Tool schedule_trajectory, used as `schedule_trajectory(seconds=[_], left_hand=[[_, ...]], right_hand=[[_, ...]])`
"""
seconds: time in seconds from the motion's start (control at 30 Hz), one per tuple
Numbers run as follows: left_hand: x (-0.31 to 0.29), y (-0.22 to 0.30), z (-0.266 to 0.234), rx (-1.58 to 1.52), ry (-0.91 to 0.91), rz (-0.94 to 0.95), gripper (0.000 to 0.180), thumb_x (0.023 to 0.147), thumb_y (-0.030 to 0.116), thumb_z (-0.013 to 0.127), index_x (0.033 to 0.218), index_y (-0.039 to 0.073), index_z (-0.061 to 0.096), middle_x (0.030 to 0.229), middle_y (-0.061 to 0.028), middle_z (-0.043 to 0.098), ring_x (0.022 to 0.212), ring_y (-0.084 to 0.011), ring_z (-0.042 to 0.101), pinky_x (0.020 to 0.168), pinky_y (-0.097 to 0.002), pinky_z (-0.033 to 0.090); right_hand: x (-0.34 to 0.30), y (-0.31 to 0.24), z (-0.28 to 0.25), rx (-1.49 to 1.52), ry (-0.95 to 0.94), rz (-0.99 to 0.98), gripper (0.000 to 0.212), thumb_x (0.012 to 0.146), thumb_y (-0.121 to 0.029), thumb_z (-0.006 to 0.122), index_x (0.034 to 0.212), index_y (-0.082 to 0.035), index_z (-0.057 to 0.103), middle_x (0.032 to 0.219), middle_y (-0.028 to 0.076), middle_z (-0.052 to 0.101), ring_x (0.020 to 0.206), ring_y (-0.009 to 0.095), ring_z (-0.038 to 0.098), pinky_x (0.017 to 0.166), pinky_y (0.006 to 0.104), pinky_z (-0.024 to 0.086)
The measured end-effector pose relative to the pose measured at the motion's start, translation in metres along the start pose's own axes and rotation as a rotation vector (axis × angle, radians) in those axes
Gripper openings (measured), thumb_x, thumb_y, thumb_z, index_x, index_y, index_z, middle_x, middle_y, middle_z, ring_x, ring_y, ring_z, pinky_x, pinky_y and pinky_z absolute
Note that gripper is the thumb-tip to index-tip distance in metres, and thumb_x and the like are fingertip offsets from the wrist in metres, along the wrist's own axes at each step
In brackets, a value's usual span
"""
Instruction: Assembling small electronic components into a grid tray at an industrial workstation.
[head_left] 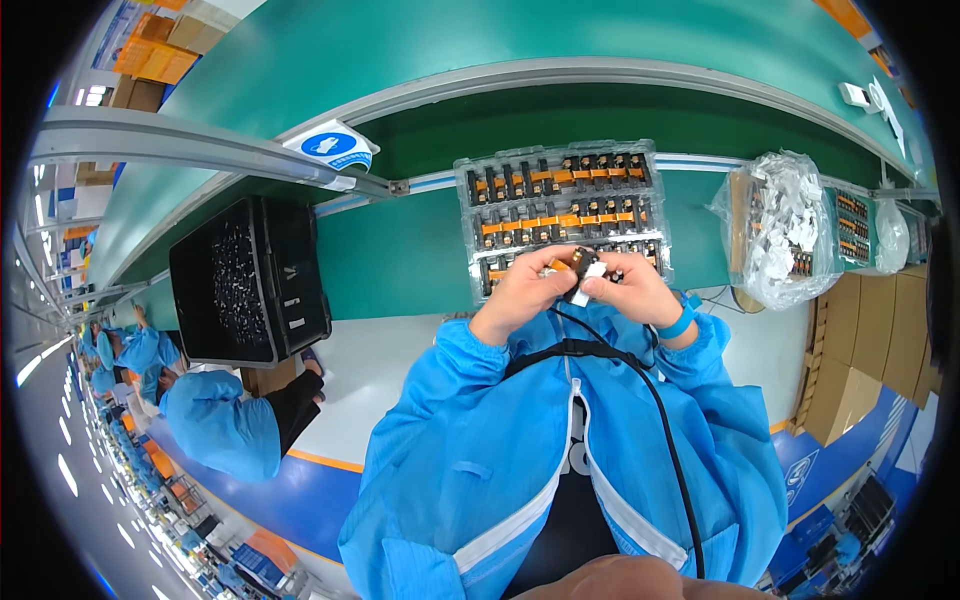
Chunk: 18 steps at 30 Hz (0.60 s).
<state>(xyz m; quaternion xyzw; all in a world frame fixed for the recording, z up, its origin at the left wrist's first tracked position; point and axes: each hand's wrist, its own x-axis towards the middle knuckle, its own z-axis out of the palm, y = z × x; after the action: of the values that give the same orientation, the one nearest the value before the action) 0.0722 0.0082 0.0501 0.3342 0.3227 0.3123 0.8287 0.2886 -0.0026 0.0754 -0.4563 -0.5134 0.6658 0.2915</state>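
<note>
My left hand [530, 288] is closed on a small black part [584, 260] with an orange strip, like the parts in the tray. My right hand [640, 290] meets it from the other side, thumb and fingers pinching a small white piece [590, 282] against the part. Just beyond both hands lies a clear plastic tray [468, 203] filled with rows of black parts joined by orange strips [565, 221]. The hands cover some of its nearest row. A blue band [680, 318] circles my right wrist.
A black bin [290, 280] with many small bits inside stands at the left. On the green bench to the right, a clear bag [790, 225] of white scraps sits beside another tray of parts [853, 225]. Cardboard boxes [870, 330] stand far right. A person in blue [220, 420] is at lower left.
</note>
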Motion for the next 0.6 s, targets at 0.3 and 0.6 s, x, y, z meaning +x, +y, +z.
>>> schedule_trajectory(seconds=[0.3,0.6], left_hand=[[0.004,-0.004,0.004,0.172,0.224,0.110,0.017,0.093,0.008,0.066,0.109,0.004,0.062,0.077,0.0062,0.056,0.053,0.0002,0.040,0.043,-0.0190,0.025],[0.002,-0.004,-0.014,-0.300,0.269,0.098,0.014,0.096,0.011,0.063,0.108,0.004,0.060,0.073,0.0032,0.056,0.048,-0.0022,0.038,0.041,-0.0191,0.028]], right_hand=[[0.011,-0.002,0.015,-0.248,0.265,-0.157,0.022,0.088,-0.018,0.074,0.080,0.000,0.064,0.070,0.004,0.064,0.064,0.009,0.055,0.057,0.0290,0.046],[0.008,-0.003,0.015,-0.369,0.274,-0.355,0.020,0.091,-0.014,0.067,0.078,-0.001,0.060,0.073,0.013,0.055,0.062,0.026,0.056,0.056,0.0351,0.042]])
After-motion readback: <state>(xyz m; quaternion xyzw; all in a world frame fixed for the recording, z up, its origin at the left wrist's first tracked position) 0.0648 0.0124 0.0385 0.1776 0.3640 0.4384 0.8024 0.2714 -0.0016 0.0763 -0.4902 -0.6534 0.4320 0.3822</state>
